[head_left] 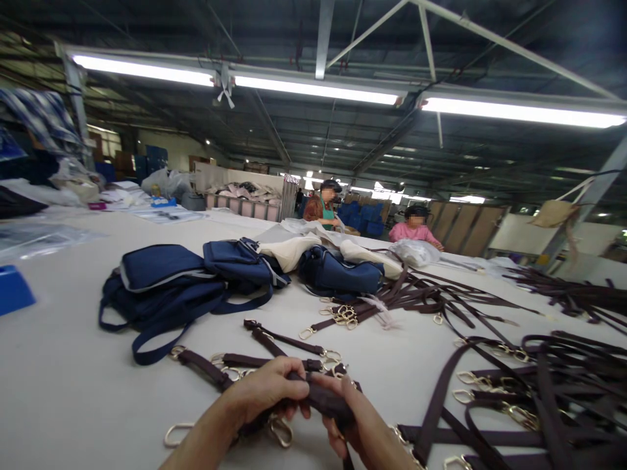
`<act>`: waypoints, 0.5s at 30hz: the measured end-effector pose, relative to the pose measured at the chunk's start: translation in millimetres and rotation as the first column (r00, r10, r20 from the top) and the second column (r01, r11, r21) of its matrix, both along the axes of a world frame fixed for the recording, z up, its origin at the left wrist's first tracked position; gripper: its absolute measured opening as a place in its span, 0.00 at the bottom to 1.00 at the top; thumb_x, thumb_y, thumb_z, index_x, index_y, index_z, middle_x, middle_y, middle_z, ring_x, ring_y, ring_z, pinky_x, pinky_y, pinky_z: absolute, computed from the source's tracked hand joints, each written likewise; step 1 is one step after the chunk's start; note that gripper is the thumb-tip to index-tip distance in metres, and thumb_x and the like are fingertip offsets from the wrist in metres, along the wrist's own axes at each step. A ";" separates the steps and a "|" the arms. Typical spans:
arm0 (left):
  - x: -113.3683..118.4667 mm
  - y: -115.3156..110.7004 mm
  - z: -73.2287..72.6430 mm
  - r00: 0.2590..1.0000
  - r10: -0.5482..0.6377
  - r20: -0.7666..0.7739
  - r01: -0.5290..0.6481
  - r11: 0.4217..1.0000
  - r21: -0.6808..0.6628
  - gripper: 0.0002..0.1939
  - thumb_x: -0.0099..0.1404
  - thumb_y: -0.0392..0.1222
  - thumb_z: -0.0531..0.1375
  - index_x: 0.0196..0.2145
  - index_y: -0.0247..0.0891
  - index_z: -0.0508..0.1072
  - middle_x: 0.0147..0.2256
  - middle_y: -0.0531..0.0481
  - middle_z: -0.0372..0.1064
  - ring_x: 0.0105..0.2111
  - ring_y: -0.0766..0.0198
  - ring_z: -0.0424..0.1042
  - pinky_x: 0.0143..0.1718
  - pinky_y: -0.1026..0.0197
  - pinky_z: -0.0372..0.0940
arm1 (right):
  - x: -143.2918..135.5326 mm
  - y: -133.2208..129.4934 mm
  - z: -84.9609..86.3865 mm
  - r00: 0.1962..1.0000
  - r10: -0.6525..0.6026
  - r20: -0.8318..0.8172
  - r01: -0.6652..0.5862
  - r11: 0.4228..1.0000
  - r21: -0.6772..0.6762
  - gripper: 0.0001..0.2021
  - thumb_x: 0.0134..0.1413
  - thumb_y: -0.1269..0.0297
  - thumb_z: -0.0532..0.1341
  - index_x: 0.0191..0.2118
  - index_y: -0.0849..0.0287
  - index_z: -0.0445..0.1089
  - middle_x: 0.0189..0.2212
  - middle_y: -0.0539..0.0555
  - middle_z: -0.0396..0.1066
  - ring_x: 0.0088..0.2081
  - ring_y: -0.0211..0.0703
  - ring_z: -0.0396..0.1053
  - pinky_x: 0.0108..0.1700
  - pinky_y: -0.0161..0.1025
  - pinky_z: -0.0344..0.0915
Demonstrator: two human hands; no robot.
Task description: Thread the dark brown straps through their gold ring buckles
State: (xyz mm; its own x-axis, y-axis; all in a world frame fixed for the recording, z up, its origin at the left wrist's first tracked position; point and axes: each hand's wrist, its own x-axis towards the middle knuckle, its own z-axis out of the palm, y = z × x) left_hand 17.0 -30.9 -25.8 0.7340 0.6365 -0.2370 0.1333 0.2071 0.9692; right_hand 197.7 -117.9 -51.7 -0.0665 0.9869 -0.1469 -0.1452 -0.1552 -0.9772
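Both my hands meet over the near part of the white table [88, 365]. My left hand [272, 390] pinches a dark brown strap [326, 399] between thumb and fingers. From the other side, my right hand [350, 414] has its fingers wrapped round the same strap. A gold metal ring [281, 432] hangs just below my left hand. Short brown straps with gold clasps [200, 367] lie beyond and beside the hands.
Navy blue bags [166, 281] lie across the middle of the table. Many long brown straps [553, 405] with gold hooks are heaped on the right. A blue box [14, 289] sits at the left edge. Two people [323, 205] are at the far side.
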 end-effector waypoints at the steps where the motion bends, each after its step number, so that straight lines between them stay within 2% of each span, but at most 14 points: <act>1: -1.2 0.9 1.1 1.000 -0.001 0.018 0.001 1.000 0.000 0.16 0.45 0.47 0.61 0.30 0.38 0.62 0.23 0.51 0.73 0.17 0.72 0.61 0.19 0.69 0.51 | 0.2 -2.4 4.2 0.995 0.020 -0.098 -0.021 1.000 -0.011 0.43 0.50 0.29 0.55 0.56 0.64 0.69 0.21 0.51 0.68 0.20 0.36 0.60 0.25 0.35 0.55; 3: -4.4 3.3 4.4 0.999 -0.002 0.051 0.001 1.000 0.006 0.17 0.46 0.51 0.62 0.28 0.38 0.62 0.23 0.52 0.71 0.18 0.72 0.61 0.20 0.68 0.50 | 1.7 -6.8 11.8 0.982 0.041 -0.184 -0.040 0.999 0.008 0.38 0.50 0.34 0.60 0.55 0.63 0.71 0.25 0.52 0.70 0.23 0.36 0.62 0.29 0.35 0.57; 6: -10.8 8.5 10.0 0.998 0.036 0.056 -0.038 0.999 0.033 0.18 0.45 0.51 0.63 0.27 0.37 0.63 0.20 0.55 0.65 0.18 0.72 0.60 0.21 0.68 0.50 | 4.0 -6.6 12.5 0.997 0.076 -0.026 -0.075 0.997 0.036 0.39 0.51 0.40 0.65 0.62 0.59 0.63 0.23 0.50 0.71 0.22 0.35 0.62 0.27 0.33 0.54; 8: -15.0 12.3 12.7 0.996 0.073 0.055 -0.075 0.996 0.044 0.19 0.44 0.51 0.64 0.27 0.38 0.62 0.19 0.58 0.60 0.18 0.74 0.57 0.20 0.68 0.48 | 4.3 -2.0 5.3 0.991 0.094 0.092 -0.095 0.995 0.012 0.45 0.49 0.38 0.64 0.66 0.59 0.55 0.19 0.47 0.69 0.18 0.33 0.58 0.24 0.32 0.50; 10: -18.2 16.1 14.1 0.992 0.112 0.053 -0.115 0.992 0.052 0.19 0.44 0.52 0.64 0.27 0.38 0.61 0.18 0.60 0.57 0.16 0.75 0.52 0.18 0.68 0.42 | 4.0 2.3 -3.0 0.983 0.109 0.148 -0.108 0.994 -0.014 0.50 0.46 0.31 0.62 0.66 0.63 0.54 0.16 0.45 0.66 0.15 0.32 0.54 0.20 0.31 0.46; 11: -19.2 18.1 14.2 0.989 0.135 0.052 -0.138 0.989 0.056 0.19 0.45 0.52 0.64 0.27 0.39 0.60 0.17 0.61 0.55 0.16 0.76 0.50 0.18 0.68 0.39 | 3.7 3.3 -5.7 0.980 0.122 0.154 -0.119 0.992 -0.029 0.49 0.45 0.29 0.60 0.63 0.64 0.58 0.15 0.45 0.65 0.15 0.32 0.54 0.19 0.31 0.46; 13: -19.7 22.2 14.1 0.981 0.184 0.054 -0.187 0.980 0.070 0.20 0.45 0.54 0.64 0.27 0.39 0.60 0.17 0.62 0.55 0.15 0.76 0.47 0.18 0.68 0.36 | 2.8 2.3 -5.1 0.972 0.173 0.156 -0.166 0.984 -0.056 0.40 0.47 0.30 0.59 0.51 0.64 0.68 0.17 0.47 0.66 0.16 0.32 0.58 0.21 0.31 0.50; 15: -18.9 26.6 14.3 0.974 0.219 0.067 -0.224 0.971 0.083 0.22 0.45 0.56 0.64 0.27 0.39 0.60 0.19 0.61 0.56 0.15 0.76 0.47 0.18 0.68 0.37 | -0.7 -2.3 4.8 0.959 0.255 0.127 -0.246 0.966 -0.078 0.28 0.48 0.38 0.64 0.40 0.62 0.71 0.21 0.49 0.69 0.22 0.33 0.63 0.25 0.29 0.55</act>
